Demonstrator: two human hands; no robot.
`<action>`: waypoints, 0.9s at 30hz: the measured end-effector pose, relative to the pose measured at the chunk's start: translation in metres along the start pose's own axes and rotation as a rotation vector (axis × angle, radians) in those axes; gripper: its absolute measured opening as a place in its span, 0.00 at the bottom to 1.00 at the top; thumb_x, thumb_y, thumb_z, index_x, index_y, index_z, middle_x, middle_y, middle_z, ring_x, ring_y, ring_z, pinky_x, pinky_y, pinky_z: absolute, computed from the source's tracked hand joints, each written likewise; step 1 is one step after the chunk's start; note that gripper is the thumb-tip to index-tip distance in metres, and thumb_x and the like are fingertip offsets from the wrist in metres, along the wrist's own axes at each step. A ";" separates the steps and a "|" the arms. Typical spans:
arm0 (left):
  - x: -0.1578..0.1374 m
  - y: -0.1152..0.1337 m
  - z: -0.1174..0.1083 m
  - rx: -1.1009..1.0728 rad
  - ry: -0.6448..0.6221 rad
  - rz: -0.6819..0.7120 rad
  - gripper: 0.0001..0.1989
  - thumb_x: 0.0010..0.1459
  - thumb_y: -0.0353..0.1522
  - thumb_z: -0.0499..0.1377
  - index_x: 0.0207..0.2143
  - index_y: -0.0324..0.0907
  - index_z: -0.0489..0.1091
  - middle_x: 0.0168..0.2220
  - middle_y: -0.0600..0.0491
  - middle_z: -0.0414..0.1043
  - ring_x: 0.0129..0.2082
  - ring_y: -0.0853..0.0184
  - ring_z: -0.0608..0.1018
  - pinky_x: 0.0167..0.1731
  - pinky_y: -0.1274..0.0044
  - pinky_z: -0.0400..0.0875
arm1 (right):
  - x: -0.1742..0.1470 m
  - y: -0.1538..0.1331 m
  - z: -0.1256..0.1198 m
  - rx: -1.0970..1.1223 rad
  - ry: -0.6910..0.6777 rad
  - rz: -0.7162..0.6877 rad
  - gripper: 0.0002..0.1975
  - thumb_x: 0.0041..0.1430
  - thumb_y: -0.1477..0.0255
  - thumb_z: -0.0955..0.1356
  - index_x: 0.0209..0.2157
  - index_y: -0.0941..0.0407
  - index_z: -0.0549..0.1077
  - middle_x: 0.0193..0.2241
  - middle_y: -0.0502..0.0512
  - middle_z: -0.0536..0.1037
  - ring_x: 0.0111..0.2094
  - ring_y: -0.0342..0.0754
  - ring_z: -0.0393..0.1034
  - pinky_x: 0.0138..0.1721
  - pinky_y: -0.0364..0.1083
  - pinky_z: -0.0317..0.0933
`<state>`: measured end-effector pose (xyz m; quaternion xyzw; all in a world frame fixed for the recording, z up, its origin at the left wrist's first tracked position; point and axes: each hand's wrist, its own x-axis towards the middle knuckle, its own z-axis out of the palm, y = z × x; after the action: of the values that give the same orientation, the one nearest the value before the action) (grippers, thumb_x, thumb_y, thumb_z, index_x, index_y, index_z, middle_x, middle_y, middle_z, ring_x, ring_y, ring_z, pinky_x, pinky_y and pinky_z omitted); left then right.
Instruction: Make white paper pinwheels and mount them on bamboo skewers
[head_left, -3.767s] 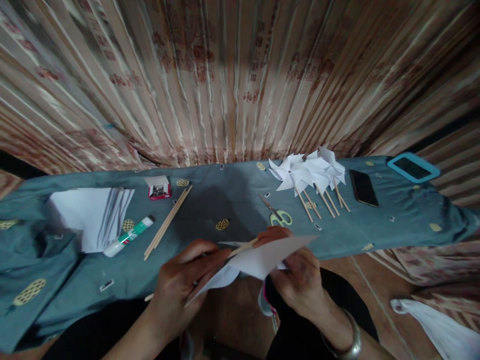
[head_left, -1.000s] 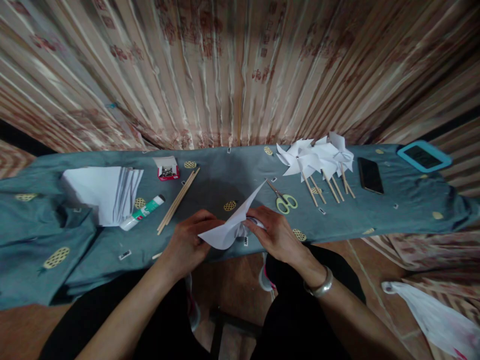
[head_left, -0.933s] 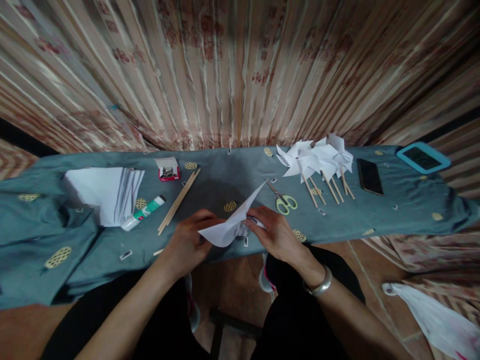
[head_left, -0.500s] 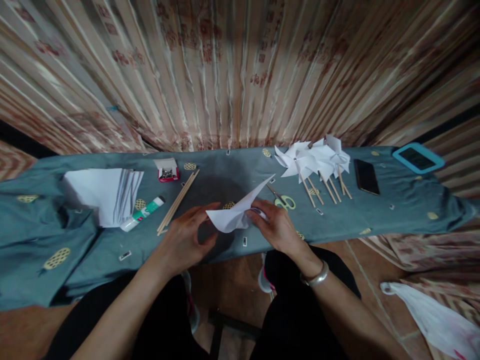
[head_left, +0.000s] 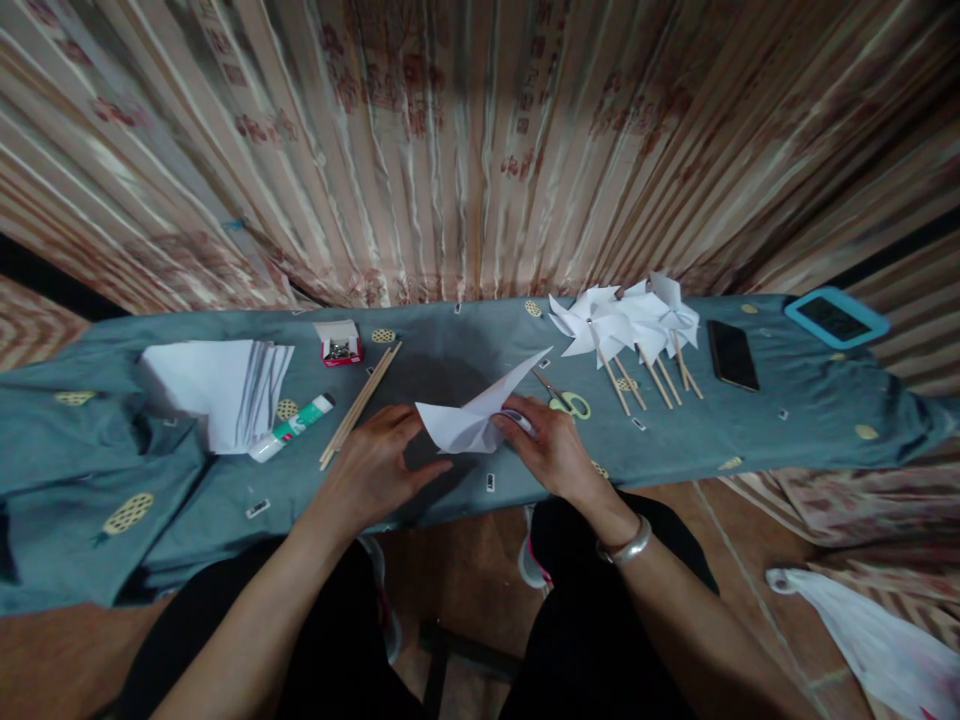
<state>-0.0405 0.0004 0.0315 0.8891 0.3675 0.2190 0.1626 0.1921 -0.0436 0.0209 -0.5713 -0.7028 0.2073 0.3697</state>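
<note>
My right hand (head_left: 553,446) pinches a white sheet of paper (head_left: 466,430) between thumb and fingers. The sheet is curled, with one long point rising to the upper right. My left hand (head_left: 379,462) is at the paper's left side, thumb and fingers spread apart; whether its fingertips touch the edge I cannot tell. Beyond my left hand lie several thin wooden sticks (head_left: 361,402). A pair of scissors (head_left: 564,398) with pale green handles rests just past my right hand.
On the cloth-covered table (head_left: 442,330), a stack of white paper (head_left: 217,385), a glue stick (head_left: 292,427) and a red box of small metal pieces (head_left: 341,345) lie left. Several paper pinwheels (head_left: 626,322), a phone (head_left: 733,355) and a blue-framed device (head_left: 838,317) lie right.
My left thumb has moved away from its fingers, so the hand is wider apart. The paper's left part has tilted upward slightly. My right hand keeps its hold.
</note>
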 end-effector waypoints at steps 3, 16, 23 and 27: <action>0.002 -0.001 -0.002 -0.031 -0.032 -0.024 0.09 0.58 0.27 0.58 0.41 0.39 0.75 0.35 0.49 0.76 0.32 0.65 0.79 0.33 0.76 0.73 | -0.001 0.000 0.000 -0.005 -0.003 -0.017 0.10 0.64 0.70 0.65 0.42 0.57 0.76 0.36 0.58 0.80 0.37 0.50 0.75 0.39 0.47 0.67; -0.015 0.012 -0.010 0.100 0.118 0.206 0.14 0.63 0.24 0.48 0.34 0.37 0.74 0.28 0.50 0.75 0.25 0.69 0.79 0.24 0.80 0.71 | -0.009 -0.009 -0.013 -0.027 -0.077 -0.138 0.09 0.67 0.71 0.63 0.43 0.56 0.73 0.36 0.57 0.79 0.39 0.50 0.73 0.41 0.48 0.67; -0.020 0.021 -0.014 0.166 0.161 0.250 0.15 0.67 0.27 0.44 0.37 0.38 0.70 0.23 0.54 0.71 0.18 0.71 0.73 0.17 0.80 0.67 | -0.015 -0.016 -0.018 -0.121 -0.129 -0.210 0.11 0.68 0.72 0.60 0.45 0.56 0.71 0.35 0.59 0.78 0.41 0.53 0.73 0.41 0.51 0.68; -0.026 0.021 -0.012 0.155 0.123 0.220 0.13 0.66 0.26 0.44 0.40 0.39 0.68 0.24 0.54 0.70 0.18 0.71 0.71 0.16 0.80 0.64 | -0.018 -0.016 -0.019 -0.153 -0.146 -0.243 0.11 0.68 0.74 0.59 0.45 0.55 0.71 0.34 0.57 0.78 0.43 0.54 0.72 0.43 0.52 0.68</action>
<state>-0.0508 -0.0316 0.0442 0.9188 0.2931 0.2603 0.0457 0.1972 -0.0672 0.0394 -0.4921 -0.8054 0.1480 0.2953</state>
